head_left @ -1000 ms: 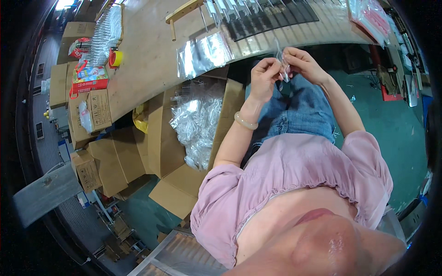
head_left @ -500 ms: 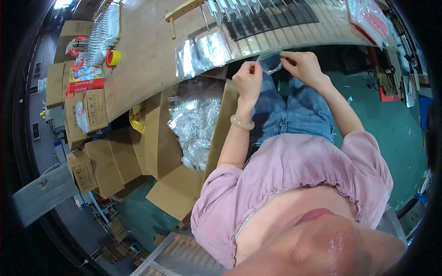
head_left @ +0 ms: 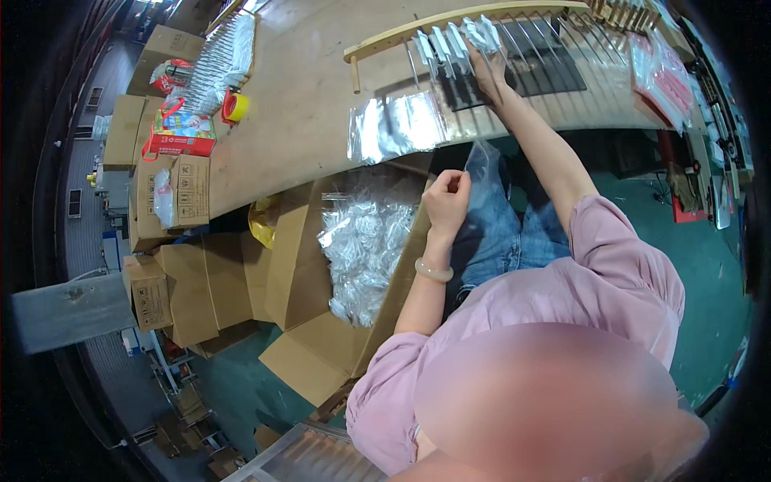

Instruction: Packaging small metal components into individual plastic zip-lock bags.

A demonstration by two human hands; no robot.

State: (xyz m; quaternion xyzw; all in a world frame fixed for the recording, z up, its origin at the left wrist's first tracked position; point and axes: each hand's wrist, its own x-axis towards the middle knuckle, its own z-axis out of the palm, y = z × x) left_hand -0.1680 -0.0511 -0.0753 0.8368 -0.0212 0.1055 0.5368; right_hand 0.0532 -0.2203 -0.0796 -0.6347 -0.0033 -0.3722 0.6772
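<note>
My left hand (head_left: pixel 447 199) is closed in a pinch on the edge of a clear plastic bag (head_left: pixel 480 163), held upright over my jeans. Stretched out over the table, my right hand (head_left: pixel 488 74) reaches a wooden rack (head_left: pixel 377 48) with thin metal rods. Its fingers are closed around a white bundle (head_left: pixel 484 34) at one of the rods; the fingertips are partly hidden. More slim white bundles (head_left: pixel 442 50) hang beside it. A stack of flat clear bags (head_left: pixel 395 127) lies at the table's near edge, and a dark mat (head_left: pixel 546 71) lies under the rods.
To my left an open carton (head_left: pixel 309 269) holds a heap of bagged white pieces (head_left: pixel 365 257). Further left stand stacked cartons (head_left: pixel 193 193), a red gift box (head_left: pixel 183 136) and a yellow tape roll (head_left: pixel 237 107). Pink-and-clear packs (head_left: pixel 662 76) lie at the table's right end.
My right hand has let go of the clear bag and moved up to the rack. My left hand keeps the bag and is lower in view. The whole view has shifted.
</note>
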